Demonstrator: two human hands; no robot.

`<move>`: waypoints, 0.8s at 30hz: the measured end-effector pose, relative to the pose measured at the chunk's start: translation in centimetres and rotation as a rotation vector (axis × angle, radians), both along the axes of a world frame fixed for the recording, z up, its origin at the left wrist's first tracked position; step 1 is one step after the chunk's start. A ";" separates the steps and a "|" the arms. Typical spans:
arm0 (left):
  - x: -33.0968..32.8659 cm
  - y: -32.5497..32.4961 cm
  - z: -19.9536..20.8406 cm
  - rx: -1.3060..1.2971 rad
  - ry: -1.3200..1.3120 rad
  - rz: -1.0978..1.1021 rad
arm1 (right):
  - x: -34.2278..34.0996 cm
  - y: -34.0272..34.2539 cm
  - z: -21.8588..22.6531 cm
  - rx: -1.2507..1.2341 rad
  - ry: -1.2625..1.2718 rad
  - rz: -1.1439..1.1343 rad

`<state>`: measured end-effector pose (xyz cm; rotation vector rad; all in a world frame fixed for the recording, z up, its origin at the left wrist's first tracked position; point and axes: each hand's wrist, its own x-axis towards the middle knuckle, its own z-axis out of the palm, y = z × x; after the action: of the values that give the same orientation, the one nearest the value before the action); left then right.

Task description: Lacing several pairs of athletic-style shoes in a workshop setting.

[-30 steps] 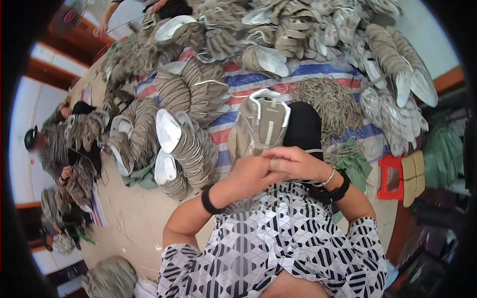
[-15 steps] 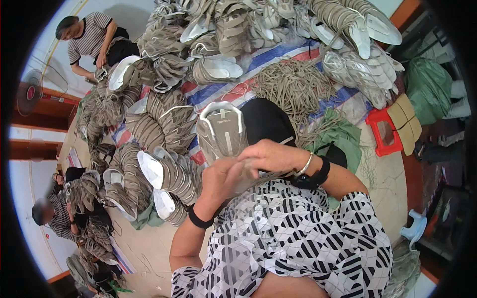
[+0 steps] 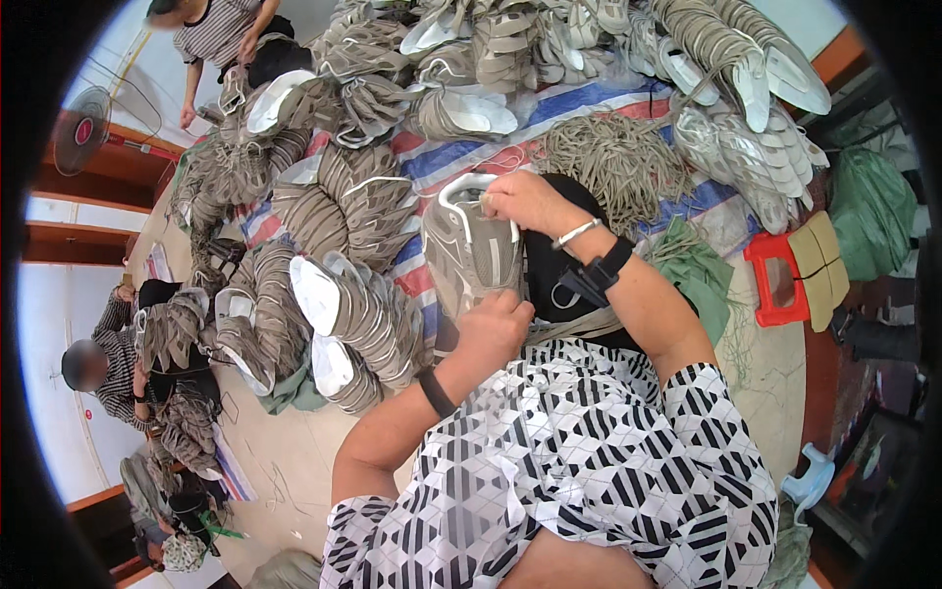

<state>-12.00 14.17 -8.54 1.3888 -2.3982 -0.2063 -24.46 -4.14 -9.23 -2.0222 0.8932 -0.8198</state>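
Observation:
A taupe shoe upper (image 3: 453,250) with a white-trimmed collar lies over my lap, its collar end pointing away from me. My right hand (image 3: 535,206) is closed at the collar, thumb and fingertips pinching near the top of the tongue. Lower down, my left hand (image 3: 494,329) is curled shut against the near part of the upper; its fingertips are partly hidden. A black rounded thing (image 3: 564,260) sits just right of the upper, under my right wrist. Flat taupe laces (image 3: 584,326) lie across my lap beside my left hand.
Stacked shoe uppers (image 3: 358,314) stand close on the left, with more piled at the back. A heap of laces (image 3: 613,167) rests on a striped sheet (image 3: 579,103). A red stool (image 3: 775,280) is at right. Two people work at left, near a fan (image 3: 81,133).
My hands, together at the near part of the upper before, are now apart. The right has gone up to the collar; the left stays low. The whole view has shifted.

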 end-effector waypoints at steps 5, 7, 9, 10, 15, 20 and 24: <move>0.0 0.0 -0.2 -0.018 -0.011 0.045 | -0.7 -0.3 0.3 0.395 -0.077 0.106; 0.2 -0.1 1.8 0.081 0.109 -0.015 | 0.3 0.0 -2.4 0.255 -0.228 0.037; 1.8 -0.4 1.9 0.214 0.464 0.022 | 0.4 0.6 -1.8 0.007 0.029 0.074; 2.1 -0.8 2.0 0.276 0.594 0.136 | 0.3 -0.1 -3.0 -0.234 0.194 0.095; 3.4 -5.7 3.0 -0.161 0.259 0.230 | 0.2 1.0 -2.2 -0.106 0.116 -0.053; 3.2 -6.2 -0.1 -0.143 0.218 0.270 | -1.4 2.1 1.1 0.044 -0.132 -0.096; 4.3 -6.0 -0.2 -0.173 0.388 0.255 | -2.3 5.2 5.5 0.096 -0.200 -0.100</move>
<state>-7.74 8.16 -8.73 1.4089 -1.8629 -0.1776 -26.77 1.04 -3.76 -1.7890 0.9065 -0.9961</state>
